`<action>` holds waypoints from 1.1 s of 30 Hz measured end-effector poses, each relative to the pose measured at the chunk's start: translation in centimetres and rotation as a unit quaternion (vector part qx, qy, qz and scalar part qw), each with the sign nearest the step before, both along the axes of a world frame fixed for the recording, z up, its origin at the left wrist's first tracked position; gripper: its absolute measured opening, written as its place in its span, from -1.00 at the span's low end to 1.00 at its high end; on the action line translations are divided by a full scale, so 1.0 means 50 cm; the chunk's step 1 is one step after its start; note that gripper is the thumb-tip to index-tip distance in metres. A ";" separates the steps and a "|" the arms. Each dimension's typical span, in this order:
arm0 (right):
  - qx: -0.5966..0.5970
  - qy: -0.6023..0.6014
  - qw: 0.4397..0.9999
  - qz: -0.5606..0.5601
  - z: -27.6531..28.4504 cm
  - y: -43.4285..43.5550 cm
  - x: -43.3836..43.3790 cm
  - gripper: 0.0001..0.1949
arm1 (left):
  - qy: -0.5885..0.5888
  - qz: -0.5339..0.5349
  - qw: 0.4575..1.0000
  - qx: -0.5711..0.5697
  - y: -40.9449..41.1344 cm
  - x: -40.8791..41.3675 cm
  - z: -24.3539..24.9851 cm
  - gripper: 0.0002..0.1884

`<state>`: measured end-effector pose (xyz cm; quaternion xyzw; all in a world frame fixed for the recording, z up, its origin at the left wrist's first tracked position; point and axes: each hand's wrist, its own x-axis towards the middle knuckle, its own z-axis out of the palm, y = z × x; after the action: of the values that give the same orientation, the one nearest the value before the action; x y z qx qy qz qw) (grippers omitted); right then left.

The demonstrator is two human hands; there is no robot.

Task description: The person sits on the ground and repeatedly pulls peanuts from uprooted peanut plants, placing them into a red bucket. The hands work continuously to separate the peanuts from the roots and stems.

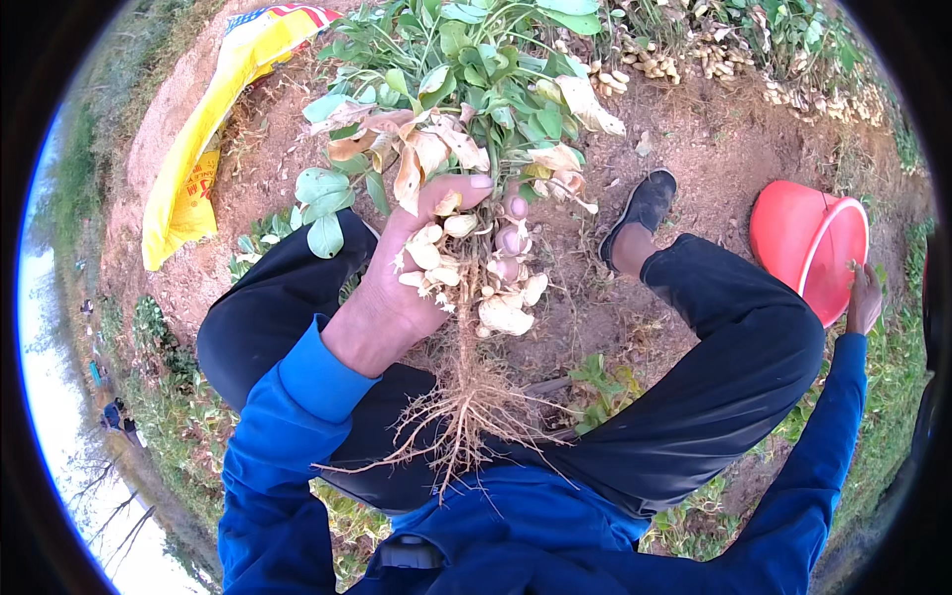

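My left hand (405, 275) grips a peanut plant (467, 335) around its stems, just above the root. Pale peanut pods (506, 312) cluster at the stem base beside my fingers. The thin, branching roots (465, 424) hang towards my lap, while green and withered brown leaves (476, 97) spread out beyond my hand. Far to the right, my right hand (865, 297) is at the rim of a red plastic bucket (788, 223), which is tilted with its mouth facing right. Whether those fingers hold the rim or a pod is too small to tell.
A yellow printed sack (201, 141) lies on the bare soil at upper left. Pulled peanut plants with exposed pods (718, 59) line the upper right. My bent legs (736, 349) frame the ground before me, with one dark shoe (643, 212) on the soil.
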<state>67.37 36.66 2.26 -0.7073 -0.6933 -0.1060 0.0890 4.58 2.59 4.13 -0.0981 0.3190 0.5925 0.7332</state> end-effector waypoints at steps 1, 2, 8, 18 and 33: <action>0.002 -0.077 0.997 0.012 -0.019 0.017 0.030 -0.39 | -0.008 0.003 1.000 0.006 -0.004 -0.001 -0.005 -0.63; -0.054 -0.046 0.997 -0.038 -0.019 0.029 0.007 -0.33 | -0.007 0.003 1.000 0.007 -0.005 -0.003 -0.004 -0.63; -0.012 0.350 0.905 0.240 0.159 -0.255 -0.533 -0.80 | 0.004 0.015 1.000 0.016 -0.005 0.008 0.018 -0.61; -0.171 0.362 0.689 0.604 0.139 -0.506 -0.950 -0.72 | 0.039 0.017 0.980 0.193 -0.017 0.026 -0.012 -0.58; -0.243 0.323 0.679 0.613 0.112 -0.489 -0.938 -0.76 | 0.161 -0.017 0.986 0.030 -0.015 0.028 0.016 -0.60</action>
<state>20.45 12.22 7.87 -0.1106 -0.9014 0.3791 0.1776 5.97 1.85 4.95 0.0257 0.4166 0.5968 0.6853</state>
